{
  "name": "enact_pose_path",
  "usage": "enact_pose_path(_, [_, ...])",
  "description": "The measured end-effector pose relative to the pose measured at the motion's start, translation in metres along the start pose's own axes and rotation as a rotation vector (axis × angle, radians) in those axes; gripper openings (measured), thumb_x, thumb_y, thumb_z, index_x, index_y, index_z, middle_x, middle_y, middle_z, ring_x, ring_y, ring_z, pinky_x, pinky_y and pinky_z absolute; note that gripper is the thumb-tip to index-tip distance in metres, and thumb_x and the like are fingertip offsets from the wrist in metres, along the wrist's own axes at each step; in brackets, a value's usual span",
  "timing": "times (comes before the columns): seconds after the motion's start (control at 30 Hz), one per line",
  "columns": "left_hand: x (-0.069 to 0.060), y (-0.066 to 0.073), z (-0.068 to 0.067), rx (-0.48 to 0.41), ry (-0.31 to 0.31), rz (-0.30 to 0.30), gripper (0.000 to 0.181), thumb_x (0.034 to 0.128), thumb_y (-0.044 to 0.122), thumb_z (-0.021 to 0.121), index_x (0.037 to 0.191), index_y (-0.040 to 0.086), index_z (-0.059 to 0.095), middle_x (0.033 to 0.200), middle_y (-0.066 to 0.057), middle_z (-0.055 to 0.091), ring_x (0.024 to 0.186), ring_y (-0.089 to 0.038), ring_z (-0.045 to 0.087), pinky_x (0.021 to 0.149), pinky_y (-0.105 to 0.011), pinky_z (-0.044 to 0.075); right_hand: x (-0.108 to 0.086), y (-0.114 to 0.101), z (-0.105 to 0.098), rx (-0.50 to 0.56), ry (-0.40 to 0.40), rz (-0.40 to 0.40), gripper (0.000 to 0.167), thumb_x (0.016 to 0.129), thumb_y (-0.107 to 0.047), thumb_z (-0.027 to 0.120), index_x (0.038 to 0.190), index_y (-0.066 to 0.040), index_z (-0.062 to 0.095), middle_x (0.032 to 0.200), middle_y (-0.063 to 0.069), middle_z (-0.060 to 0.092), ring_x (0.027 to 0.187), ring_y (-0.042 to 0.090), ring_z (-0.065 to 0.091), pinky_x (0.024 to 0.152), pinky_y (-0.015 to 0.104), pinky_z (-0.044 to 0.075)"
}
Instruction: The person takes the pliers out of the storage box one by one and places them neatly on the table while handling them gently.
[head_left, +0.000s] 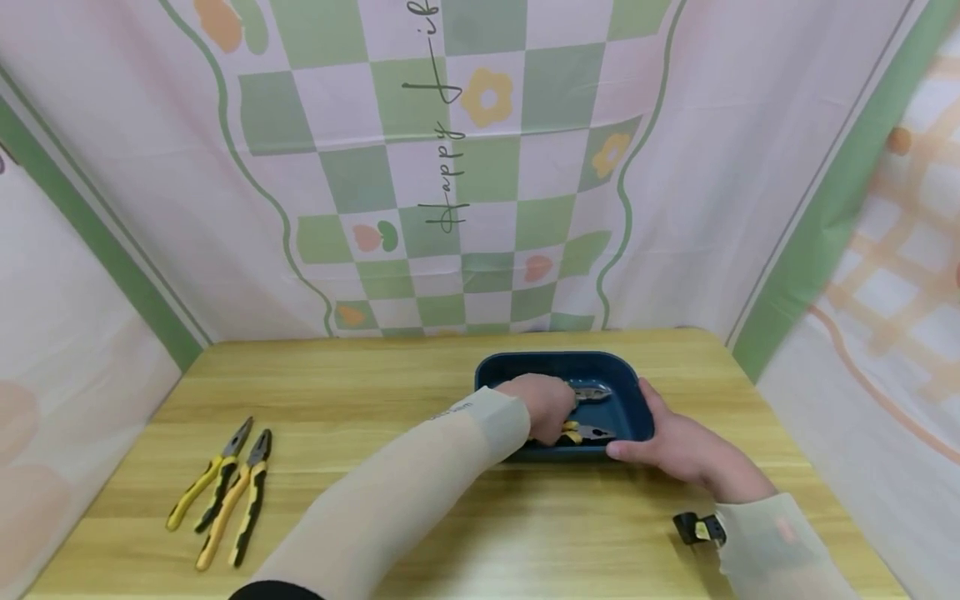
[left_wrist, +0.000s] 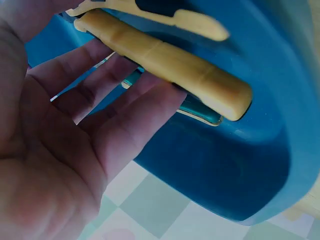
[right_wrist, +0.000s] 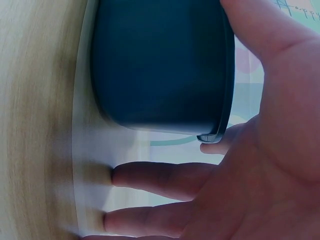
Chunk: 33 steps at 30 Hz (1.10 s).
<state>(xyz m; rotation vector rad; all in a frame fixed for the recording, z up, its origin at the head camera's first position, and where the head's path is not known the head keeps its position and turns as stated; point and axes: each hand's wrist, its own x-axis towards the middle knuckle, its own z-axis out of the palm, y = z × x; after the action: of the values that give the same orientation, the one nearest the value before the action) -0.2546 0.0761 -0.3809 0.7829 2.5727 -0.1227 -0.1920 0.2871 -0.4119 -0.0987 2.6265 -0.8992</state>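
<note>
A dark blue plastic bin (head_left: 633, 417) stands on the table, with pliers inside. My left hand (head_left: 543, 404) reaches into it and grips pliers with a yellow handle (left_wrist: 170, 60); the fingers pass behind this handle and their tips are hidden. Beneath lie green-handled pliers (left_wrist: 200, 110), partly covered. In the head view, metal pliers jaws show right of that hand, one set near the back and another near the front wall. My right hand (head_left: 678, 442) touches the bin's right front corner, thumb along the front, fingers straight and spread at the side.
Two combination or long-nose pliers with yellow and black handles, one pair (head_left: 213, 479) beside the other pair (head_left: 243, 500), lie at the table's left. A patterned cloth (head_left: 450, 167) hangs behind the wooden table (head_left: 360, 383). A small black device (head_left: 701, 528) sits at the right wrist.
</note>
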Motion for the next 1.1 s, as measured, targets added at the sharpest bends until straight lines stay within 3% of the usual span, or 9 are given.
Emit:
enact_pose_path(0.37, [-0.008,-0.003,-0.009,-0.024,0.078,0.026,0.016,0.0902,0.024,0.070,0.076,0.018,0.067,0.069,0.003,0.057,0.058,-0.017,0.054,0.053,-0.029,0.044,0.002,0.002,0.001,0.010,-0.004,0.013,0.129,0.083,-0.064,0.071,0.154,-0.005,-0.020,0.148,0.045,0.020,0.129,0.058,0.036,0.100,0.068,0.033])
enact_pose_path(0.63, [-0.006,-0.009,-0.014,-0.085,0.107,0.017,0.021,0.0852,0.029,0.073,0.070,0.018,0.064,0.063,0.003,0.055,0.052,-0.017,0.054,0.050,-0.031,0.044,0.002,0.002,0.001,0.003,-0.002,0.016,0.129,0.083,-0.063,0.071,0.154,-0.004,-0.019,0.146,0.046,0.022,0.127,0.057,0.038,0.099,0.067,0.034])
enact_pose_path(0.8, [-0.008,-0.013,-0.016,-0.068,0.150,0.009,0.022,0.0847,0.029,0.071,0.066,0.019,0.063,0.060,0.003,0.055,0.050,-0.016,0.053,0.047,-0.030,0.045,0.000,0.000,0.000,0.009,-0.002,0.022,0.129,0.083,-0.063,0.071,0.154,-0.004,-0.019,0.146,0.046,0.021,0.129,0.058,0.036,0.101,0.067,0.032])
enact_pose_path(1.1, [-0.022,-0.023,-0.025,-0.132,0.219,-0.027,0.036,0.0858,0.025,0.067,0.055,0.021,0.048,0.047,0.006,0.036,0.040,-0.014,0.034,0.041,-0.030,0.032,0.000,-0.002,-0.001,0.003,-0.007,0.018,0.129,0.084,-0.062,0.071,0.154,-0.002,-0.019,0.146,0.046,0.020,0.129,0.059,0.035,0.100,0.067,0.033])
